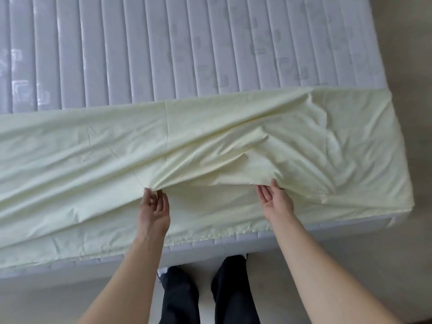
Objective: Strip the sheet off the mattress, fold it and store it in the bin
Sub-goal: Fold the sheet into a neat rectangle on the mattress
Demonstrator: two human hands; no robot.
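I'm looking down over the near edge of the mattress [187, 43], and everything here sits relative to it. Its far part is bare — white, quilted in long ridges running away from me. The pale yellow sheet [93, 148] covers only the near strip of the mattress, doubled back in a wide band across the full width, and hangs a little way over the near side, where the quilted edge shows below it.

My left hand [155, 206] is over the near strip, left of the mattress's middle. The thumb and fingertips are closed on a bunch of sheet, and creases fan out from that pinch toward the far right corner of the mattress.

My right hand [275, 199] is also over the near strip, well apart from the left one. Its fingers are fairly straight, palm turned inward, with the fingertips tucked under a raised fold of sheet — whether the thumb clamps the cloth I cannot tell.

Below the mattress's near side I see my dark trousers [231, 288] and the beige floor [416, 54], which also runs along the mattress's right side.
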